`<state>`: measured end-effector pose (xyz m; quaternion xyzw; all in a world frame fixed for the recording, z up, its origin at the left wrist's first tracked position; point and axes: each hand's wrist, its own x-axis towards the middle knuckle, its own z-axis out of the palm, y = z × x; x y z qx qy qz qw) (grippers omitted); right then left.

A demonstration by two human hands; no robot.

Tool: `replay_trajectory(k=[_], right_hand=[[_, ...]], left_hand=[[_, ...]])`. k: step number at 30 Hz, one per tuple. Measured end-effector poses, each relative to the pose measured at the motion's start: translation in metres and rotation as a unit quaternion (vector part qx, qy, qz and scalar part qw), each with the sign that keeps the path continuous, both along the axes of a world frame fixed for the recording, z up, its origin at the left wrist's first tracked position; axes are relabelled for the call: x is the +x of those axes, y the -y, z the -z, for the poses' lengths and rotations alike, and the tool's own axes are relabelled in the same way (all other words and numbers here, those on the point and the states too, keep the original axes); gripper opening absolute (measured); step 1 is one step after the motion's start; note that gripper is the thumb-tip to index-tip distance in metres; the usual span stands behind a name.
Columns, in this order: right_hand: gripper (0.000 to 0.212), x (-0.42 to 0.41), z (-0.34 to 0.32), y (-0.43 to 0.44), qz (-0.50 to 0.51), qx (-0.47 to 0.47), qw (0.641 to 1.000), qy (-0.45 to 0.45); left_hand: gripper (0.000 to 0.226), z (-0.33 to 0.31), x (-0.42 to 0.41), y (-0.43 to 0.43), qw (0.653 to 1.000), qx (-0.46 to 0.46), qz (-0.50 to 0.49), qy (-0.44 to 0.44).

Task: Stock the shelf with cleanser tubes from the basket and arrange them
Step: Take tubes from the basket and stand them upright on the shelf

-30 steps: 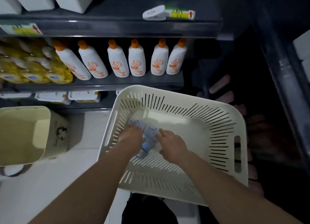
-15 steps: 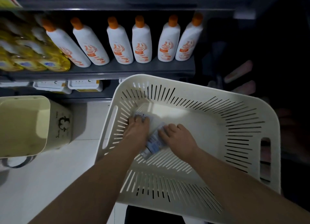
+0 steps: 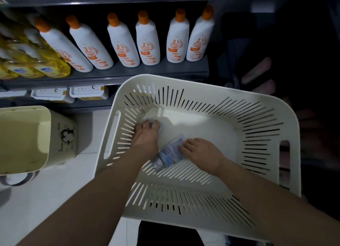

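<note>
I am looking down into a cream plastic basket (image 3: 257, 105) with slotted walls and cut-out handles, and both of my bare hands are down on its floor, a little apart from each other. A cleanser tube (image 3: 170, 154) lies flat between them, just beside my left wrist. It is a small tube in pale blue and white, covered in fine print too small to read, with its flat crimped end pointing away from me and its cap end toward me. My right hand (image 3: 200, 153) lies palm down with the fingers bent, and the fingertips rest on the crimped end of that tube. The thumb is hidden, so I cannot tell whether the hand is gripping the tube or only touching it. My left hand (image 3: 146, 137) reaches farther ahead, toward the far left corner of the basket. Its fingers are curled down over a second tube (image 3: 160, 124), which is pale and mostly covered, with only an edge showing past my fingertips. Beyond both hands is a dark grey shelf (image 3: 128, 74) holding a row of white bottles (image 3: 147, 43) with orange caps and orange labels. Yellow packs (image 3: 36, 61) sit on the shelf to the left of the bottles. To the left of my left arm, a cream bin (image 3: 24, 139) stands on the pale tiled floor (image 3: 46, 199).
</note>
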<state>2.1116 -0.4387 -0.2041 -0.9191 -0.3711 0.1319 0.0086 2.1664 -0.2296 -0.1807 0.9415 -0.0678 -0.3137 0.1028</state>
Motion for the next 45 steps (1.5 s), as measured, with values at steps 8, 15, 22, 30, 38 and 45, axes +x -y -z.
replay_trajectory(k=[8,15,22,30,38,45], right_hand=[[0.066,-0.002,0.0,-0.011,0.018,0.002,1.0,-0.022],[0.047,-0.001,-0.005,-0.006,0.039,0.014,0.996,-0.081],[0.015,0.0,-0.043,0.018,0.34,0.149,0.906,-0.203],[0.043,-0.007,-0.1,0.026,0.485,0.321,0.793,-0.183],[0.02,-0.019,-0.18,0.042,0.568,0.435,0.687,-0.131],[0.025,-0.057,-0.269,0.042,0.601,0.497,0.626,-0.019]], left_hand=[[0.06,-0.004,0.009,0.007,0.98,-0.12,-0.15,-0.045],[0.01,-0.008,0.021,-0.005,0.934,-0.195,-0.297,-0.035],[0.006,-0.038,0.016,0.0,0.884,-0.269,-0.379,-0.055],[0.011,-0.093,0.003,0.018,0.857,-0.323,-0.399,-0.036],[0.009,-0.166,-0.01,0.042,0.848,-0.401,-0.345,-0.026],[0.02,-0.243,-0.019,0.059,0.842,-0.479,-0.247,-0.016]])
